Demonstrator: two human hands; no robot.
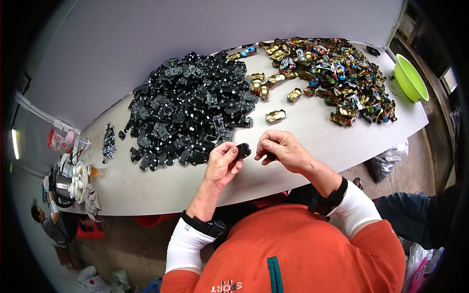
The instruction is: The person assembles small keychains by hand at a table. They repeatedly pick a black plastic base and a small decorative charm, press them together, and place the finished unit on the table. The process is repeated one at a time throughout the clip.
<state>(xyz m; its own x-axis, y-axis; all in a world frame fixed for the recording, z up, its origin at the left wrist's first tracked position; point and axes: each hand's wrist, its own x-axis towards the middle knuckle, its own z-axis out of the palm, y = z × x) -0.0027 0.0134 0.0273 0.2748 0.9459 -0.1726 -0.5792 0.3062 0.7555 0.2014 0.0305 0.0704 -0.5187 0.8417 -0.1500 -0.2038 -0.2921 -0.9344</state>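
My left hand is closed on a black toy car chassis, pinched between thumb and fingers above the near part of the table. Just to its right, the fingers of my right hand are curled together around a small dark thing, mostly hidden. Beyond my left hand spreads a big heap of black toy car chassis with small wheels. A lone gold toy car body lies on the table past my right hand.
A heap of shiny gold and coloured car bodies covers the far right. Beside it stands a green basin. Small silvery parts lie at the left. White dishes stand at the left end; another person is beyond.
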